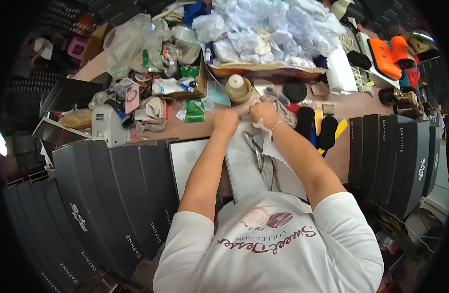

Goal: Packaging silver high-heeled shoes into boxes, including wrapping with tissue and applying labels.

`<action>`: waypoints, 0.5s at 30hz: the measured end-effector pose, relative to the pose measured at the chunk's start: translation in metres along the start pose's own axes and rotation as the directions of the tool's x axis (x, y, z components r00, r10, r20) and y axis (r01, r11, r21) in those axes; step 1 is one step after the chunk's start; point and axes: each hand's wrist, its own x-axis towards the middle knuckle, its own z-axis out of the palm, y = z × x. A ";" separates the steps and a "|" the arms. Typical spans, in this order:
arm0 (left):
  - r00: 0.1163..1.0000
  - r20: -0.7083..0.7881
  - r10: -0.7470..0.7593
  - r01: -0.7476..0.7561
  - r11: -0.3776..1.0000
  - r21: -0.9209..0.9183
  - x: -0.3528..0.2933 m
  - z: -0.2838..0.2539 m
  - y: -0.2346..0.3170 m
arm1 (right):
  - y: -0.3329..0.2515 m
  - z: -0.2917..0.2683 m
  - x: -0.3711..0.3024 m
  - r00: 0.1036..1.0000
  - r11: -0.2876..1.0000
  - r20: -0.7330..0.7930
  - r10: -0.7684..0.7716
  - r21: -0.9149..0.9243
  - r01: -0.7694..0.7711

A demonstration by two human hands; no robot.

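Note:
Close together above the far end of an open shoebox are my two hands. My left hand (227, 121) is closed in a fist, back of the hand up; what its fingers hold, if anything, is hidden. Just beside it my right hand (264, 113) is also closed, with a bracelet at the wrist. Crumpled white tissue paper (270, 141) hangs beneath the right wrist; I cannot tell whether the fingers hold it. Below my hands, white lining paper (244, 171) lies along the box, next to silvery shoes (266, 168) partly covered by the tissue and my forearm.
Dark shoeboxes stand in rows at left (100, 200) and right (395, 156). Beyond my hands are a capped jar (238, 88), a black round lid (295, 91) and black-padded brushes (327, 132). A heap of white crumpled paper (278, 34) fills the back. A grey-white device (107, 124) stands left.

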 end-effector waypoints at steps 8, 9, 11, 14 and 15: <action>0.992 -0.021 -0.128 0.127 0.992 -0.003 0.009 -0.008 0.012 | 0.007 -0.001 0.015 0.993 0.991 0.002 0.115 0.069 -0.115; 0.992 -0.005 -0.130 0.130 0.992 0.000 0.008 -0.010 0.011 | 0.004 -0.003 0.015 0.993 0.991 0.000 0.116 0.073 -0.116; 0.993 -0.009 -0.122 0.122 0.993 -0.003 0.006 -0.012 0.009 | 0.001 -0.008 0.014 0.998 0.997 0.002 0.068 0.042 -0.068; 0.996 -0.005 -0.094 0.094 0.995 0.031 0.004 -0.014 0.009 | -0.001 -0.015 0.013 0.999 0.999 0.028 0.040 0.002 -0.040; 0.997 0.002 -0.083 0.083 0.995 0.047 0.002 -0.013 0.009 | -0.003 -0.013 0.012 0.998 0.999 0.027 0.049 0.006 -0.049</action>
